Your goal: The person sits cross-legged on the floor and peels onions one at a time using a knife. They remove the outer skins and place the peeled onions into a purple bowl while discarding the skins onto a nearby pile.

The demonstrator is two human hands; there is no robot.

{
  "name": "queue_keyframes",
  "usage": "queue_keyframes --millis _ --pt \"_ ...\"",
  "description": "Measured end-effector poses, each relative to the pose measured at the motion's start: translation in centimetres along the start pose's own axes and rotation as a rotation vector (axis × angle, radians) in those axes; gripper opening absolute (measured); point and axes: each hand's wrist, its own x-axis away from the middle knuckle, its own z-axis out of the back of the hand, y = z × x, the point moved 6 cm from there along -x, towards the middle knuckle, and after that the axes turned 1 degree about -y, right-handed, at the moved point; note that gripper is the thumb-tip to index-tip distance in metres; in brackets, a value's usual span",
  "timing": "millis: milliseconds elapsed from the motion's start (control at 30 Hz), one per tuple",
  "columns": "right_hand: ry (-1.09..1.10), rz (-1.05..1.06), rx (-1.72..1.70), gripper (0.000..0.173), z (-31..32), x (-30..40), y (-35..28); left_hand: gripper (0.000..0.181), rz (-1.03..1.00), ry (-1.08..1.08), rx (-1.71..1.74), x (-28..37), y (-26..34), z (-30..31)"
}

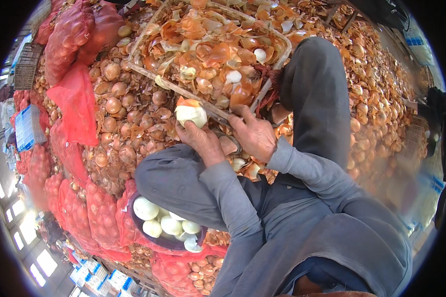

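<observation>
My left hand (pixel 202 139) holds a partly peeled onion (pixel 191 114), its flesh pale and a flap of orange skin still on its top. Close to its right is my right hand (pixel 253 130), fingers curled; a blade-like thing seems to run from it towards the onion, hard to tell from the rim behind. Both hands are just below the near edge of a plastic crate (pixel 171 87) full of orange onion skins (pixel 212 50), where a few white peeled pieces lie. A dark-rimmed basket (pixel 154 241) of peeled onions (pixel 145 208) stands beside my left knee.
Unpeeled onions (pixel 113 105) and loose skins cover the ground on both sides. Red mesh sacks of onions (pixel 70 41) line the left, with an open red net (pixel 76 107) among them. Blue and white crates (pixel 28 126) stand farther left. At the far right edge, another person's arm shows.
</observation>
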Motion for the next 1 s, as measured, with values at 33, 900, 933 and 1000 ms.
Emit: queue_keyframes --millis 33,900,933,1000 --pt "-0.016 0.035 -0.003 0.037 -0.6 0.3 -0.1 0.088 -0.041 0.0 -0.079 0.0 -0.3 0.4" --pt "-0.128 0.006 -0.087 0.024 -1.7 -1.1 4.0 0.095 0.172 -0.082 0.067 -0.2 2.2 -3.5" --pt "-0.189 -0.06 -0.174 0.022 -1.2 -1.6 3.9 0.095 0.156 -0.072 0.013 -0.1 2.8 -3.6" --pt "-0.326 -0.231 -0.452 0.019 -0.1 -2.6 3.4 0.087 0.142 -0.098 0.014 -0.3 2.4 -2.8"
